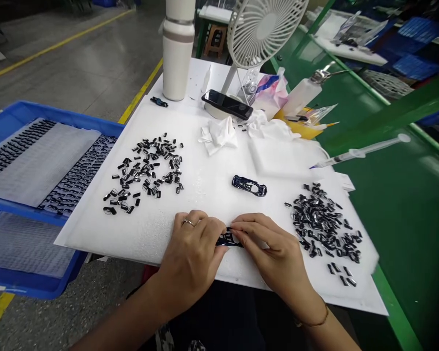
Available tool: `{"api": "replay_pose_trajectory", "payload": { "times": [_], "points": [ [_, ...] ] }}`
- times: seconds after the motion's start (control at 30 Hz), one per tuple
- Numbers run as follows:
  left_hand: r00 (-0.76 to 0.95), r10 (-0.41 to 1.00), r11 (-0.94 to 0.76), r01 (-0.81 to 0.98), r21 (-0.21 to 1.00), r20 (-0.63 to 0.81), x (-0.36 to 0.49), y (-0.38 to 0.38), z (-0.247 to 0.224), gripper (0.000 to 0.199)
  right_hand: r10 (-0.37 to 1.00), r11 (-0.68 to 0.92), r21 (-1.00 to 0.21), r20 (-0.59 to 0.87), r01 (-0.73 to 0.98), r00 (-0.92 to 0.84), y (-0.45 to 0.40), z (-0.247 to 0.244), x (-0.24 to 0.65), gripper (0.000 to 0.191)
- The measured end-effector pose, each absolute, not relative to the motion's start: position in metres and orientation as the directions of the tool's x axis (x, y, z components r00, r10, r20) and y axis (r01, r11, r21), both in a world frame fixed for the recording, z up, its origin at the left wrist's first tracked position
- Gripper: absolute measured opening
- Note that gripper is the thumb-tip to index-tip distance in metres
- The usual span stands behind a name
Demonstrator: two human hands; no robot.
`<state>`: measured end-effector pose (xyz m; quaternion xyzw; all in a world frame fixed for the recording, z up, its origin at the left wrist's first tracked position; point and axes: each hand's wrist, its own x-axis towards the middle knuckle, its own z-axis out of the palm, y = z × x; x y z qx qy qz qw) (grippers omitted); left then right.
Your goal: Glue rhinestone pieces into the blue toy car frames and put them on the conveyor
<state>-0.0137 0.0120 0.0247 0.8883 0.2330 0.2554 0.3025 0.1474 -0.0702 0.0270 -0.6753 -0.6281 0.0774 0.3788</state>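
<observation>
Near the front edge of the white table, my left hand [193, 243] has its fingers closed on the left end of a dark toy car body [227, 239]. At the car body's right end, the thumb and fingertips of my right hand [270, 243] pinch together; fingers partly cover the piece. Another dark blue car body [249, 185] lies just beyond my hands, with an oval opening in it. Loose small black glossy parts [146, 168] are spread to the left. A denser pile of similar parts [316, 219] lies to the right of my right hand.
Blue trays [111, 128] with rows of dark pieces stand at the left. At the back of the table [76, 234] are a white tumbler [177, 58], a fan [265, 29], a phone [227, 105] and crumpled tissue [219, 135]. A syringe [358, 152] points in from the right.
</observation>
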Motion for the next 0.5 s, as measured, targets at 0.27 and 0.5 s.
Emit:
{"api": "replay_pose_trajectory", "payload": {
  "times": [0.27,0.5],
  "points": [
    [0.770,0.567,-0.697,0.256,0.670,0.295,-0.013,0.014,0.024,0.019,0.948,0.110,-0.574,0.305,0.811,0.087,-0.065,0.033,0.154,0.010],
    [0.779,0.544,-0.701,0.218,0.679,0.312,-0.016,0.013,0.023,0.023,1.000,-0.003,-0.589,-0.013,0.808,-0.005,-0.050,0.055,0.162,0.014]
  ]
}}
